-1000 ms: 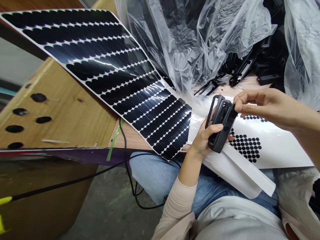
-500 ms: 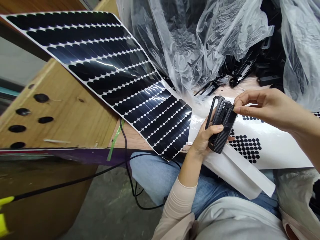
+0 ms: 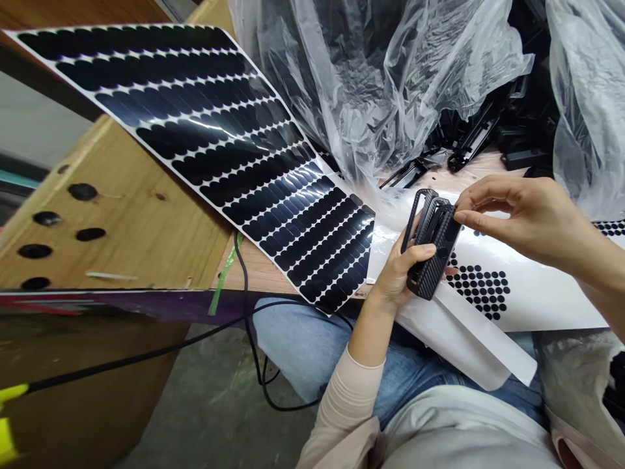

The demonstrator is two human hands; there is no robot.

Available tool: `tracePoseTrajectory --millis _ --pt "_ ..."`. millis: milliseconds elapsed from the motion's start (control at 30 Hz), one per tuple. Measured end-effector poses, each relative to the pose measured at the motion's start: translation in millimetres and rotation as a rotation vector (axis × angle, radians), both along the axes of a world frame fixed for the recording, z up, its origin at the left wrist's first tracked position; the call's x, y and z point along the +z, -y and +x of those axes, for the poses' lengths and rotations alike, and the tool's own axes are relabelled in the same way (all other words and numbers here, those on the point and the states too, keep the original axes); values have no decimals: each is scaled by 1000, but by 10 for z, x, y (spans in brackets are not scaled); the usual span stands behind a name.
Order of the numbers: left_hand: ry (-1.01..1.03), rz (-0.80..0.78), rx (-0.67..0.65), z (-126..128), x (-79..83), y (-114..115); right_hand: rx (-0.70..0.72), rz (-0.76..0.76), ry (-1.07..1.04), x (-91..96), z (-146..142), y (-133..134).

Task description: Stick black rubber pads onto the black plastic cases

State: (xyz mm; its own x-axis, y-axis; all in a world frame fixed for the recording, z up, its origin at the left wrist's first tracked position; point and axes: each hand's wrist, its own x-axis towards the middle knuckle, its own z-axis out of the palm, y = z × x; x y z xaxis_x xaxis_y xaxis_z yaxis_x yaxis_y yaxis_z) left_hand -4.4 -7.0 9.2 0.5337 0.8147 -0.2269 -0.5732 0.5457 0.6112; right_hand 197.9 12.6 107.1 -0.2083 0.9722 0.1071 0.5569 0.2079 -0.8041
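Note:
My left hand (image 3: 396, 270) is wrapped around a black plastic holder (image 3: 432, 251) with a carbon-fibre pattern and an open loop frame on its left side. The thumb presses on its front face, and the holder stands tilted. At its upper right corner, my right hand (image 3: 512, 212) pinches thumb and forefinger together; whatever lies between those fingertips is too small to make out. Below and behind the hands lies a white sheet of round black stickers (image 3: 481, 286). A strip of white backing paper (image 3: 488, 332) curls over my lap.
A large sheet of long black stickers (image 3: 244, 163) leans on the wooden board (image 3: 161, 234) at left. Clear plastic bags (image 3: 361, 85) and a pile of black plastic parts (image 3: 478, 133) stand behind. A black cable (image 3: 146, 355) hangs at the table's front edge.
My right hand has shifted very slightly left and its wrist has turned a little, with the fingertips still at the holder's corner. My left hand and the holder stay in place.

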Motion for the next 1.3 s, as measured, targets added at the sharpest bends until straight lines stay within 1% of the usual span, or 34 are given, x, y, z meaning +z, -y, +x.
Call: tracePoseTrajectory --millis 200,400,533,667,733,800,867,1000,1167,1300 --pt "5 -7 -1 -5 4 -7 23 65 45 -3 10 45" --pt "-11 1 -9 -12 31 -7 -12 171 139 -35 -22 98" --pt "-33 21 -18 -17 26 -4 -9 225 188 -45 -39 143" --pt "-32 10 -8 -14 16 -4 -115 267 203 -65 -29 189" --pt "-26 -2 -2 -13 16 -2 -125 234 207 -91 -28 207" --pt "-29 -3 5 -16 14 4 -79 150 189 -126 -37 219" --pt "-43 9 4 -23 7 11 -61 59 132 -156 -57 224" --pt "-69 34 -24 -37 -14 21 -108 -87 -26 -164 -94 216" --pt "-68 48 -25 -34 -25 14 -124 -157 -153 -149 -92 190" --pt "-77 64 -33 -30 -28 16 -134 -176 -195 -179 -79 183"
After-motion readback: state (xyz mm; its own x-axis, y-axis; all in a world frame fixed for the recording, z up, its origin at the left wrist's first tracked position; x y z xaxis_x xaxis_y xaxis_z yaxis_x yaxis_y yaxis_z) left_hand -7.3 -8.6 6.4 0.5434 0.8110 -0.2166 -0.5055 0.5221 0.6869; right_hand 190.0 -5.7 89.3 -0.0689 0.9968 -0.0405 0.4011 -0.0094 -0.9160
